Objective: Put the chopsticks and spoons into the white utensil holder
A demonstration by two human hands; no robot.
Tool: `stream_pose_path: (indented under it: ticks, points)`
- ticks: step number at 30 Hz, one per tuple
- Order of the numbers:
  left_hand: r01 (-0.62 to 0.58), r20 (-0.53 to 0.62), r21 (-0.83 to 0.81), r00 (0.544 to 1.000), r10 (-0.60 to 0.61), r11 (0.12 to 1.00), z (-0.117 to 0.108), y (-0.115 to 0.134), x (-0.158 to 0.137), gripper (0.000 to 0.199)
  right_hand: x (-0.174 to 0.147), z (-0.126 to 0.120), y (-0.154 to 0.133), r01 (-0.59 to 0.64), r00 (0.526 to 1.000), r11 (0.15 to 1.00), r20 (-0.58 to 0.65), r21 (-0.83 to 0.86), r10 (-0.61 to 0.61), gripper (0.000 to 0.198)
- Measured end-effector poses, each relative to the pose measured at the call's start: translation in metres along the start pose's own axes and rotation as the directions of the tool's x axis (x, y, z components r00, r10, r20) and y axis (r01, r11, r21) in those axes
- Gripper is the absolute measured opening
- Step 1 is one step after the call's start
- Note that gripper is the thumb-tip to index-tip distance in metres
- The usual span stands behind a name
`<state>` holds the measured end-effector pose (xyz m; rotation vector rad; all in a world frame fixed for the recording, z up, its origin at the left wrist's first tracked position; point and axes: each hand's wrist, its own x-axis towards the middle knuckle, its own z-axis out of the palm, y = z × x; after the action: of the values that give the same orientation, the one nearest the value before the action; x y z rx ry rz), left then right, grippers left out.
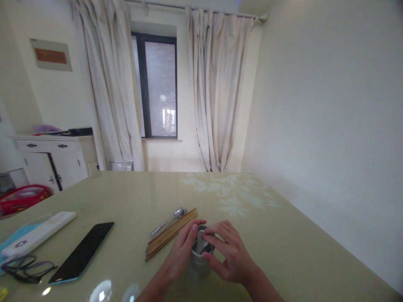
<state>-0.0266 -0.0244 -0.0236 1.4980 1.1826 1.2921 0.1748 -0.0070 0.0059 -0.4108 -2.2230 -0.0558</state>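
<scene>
A small round container (197, 253) with a pale rim and dark interior stands upright on the table before me. Curled round its left side is my left hand (182, 247), thumb along the rim. My right hand (231, 251) reaches over from the right, its fingertips on a light grey rounded piece (200, 238) in the mouth and its thumb by the near rim. Whether the right fingers pinch that piece is hard to make out. Just left of the hands lie several wooden chopsticks (168, 235) side by side, with metal spoons (178, 212) beyond them.
At the left of the glossy table (302, 256) lie a black phone (83, 251), folded glasses (28, 268) and a long white device (44, 233) over something blue. A red basket (25, 199) and a white cabinet (69, 163) stand past the left edge. A wall (330, 126) borders the right side.
</scene>
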Motion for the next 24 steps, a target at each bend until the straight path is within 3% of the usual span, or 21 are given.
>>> stream_pose_path:
  ticks: [9,17,21,24]
  points:
    - [0.016,-0.005,-0.055,1.0,-0.016,0.998,-0.003,-0.005,-0.002,0.068,0.0,0.004,-0.004,-0.037,0.997,0.991,0.066,0.127,0.029,0.054]
    - [0.016,-0.076,-0.077,0.997,-0.021,0.997,-0.003,-0.029,-0.003,0.074,0.003,0.013,-0.01,-0.096,0.993,0.963,0.097,0.252,0.074,0.055]
    - [0.055,-0.107,-0.086,0.992,-0.064,0.995,-0.003,-0.026,-0.004,0.083,0.0,0.011,-0.007,-0.119,0.992,0.959,-0.002,0.258,0.123,0.053]
    - [0.045,-0.059,-0.055,0.997,-0.048,0.997,-0.003,-0.017,-0.005,0.079,-0.005,0.005,0.002,-0.213,0.952,0.936,-0.157,0.281,0.264,0.049]
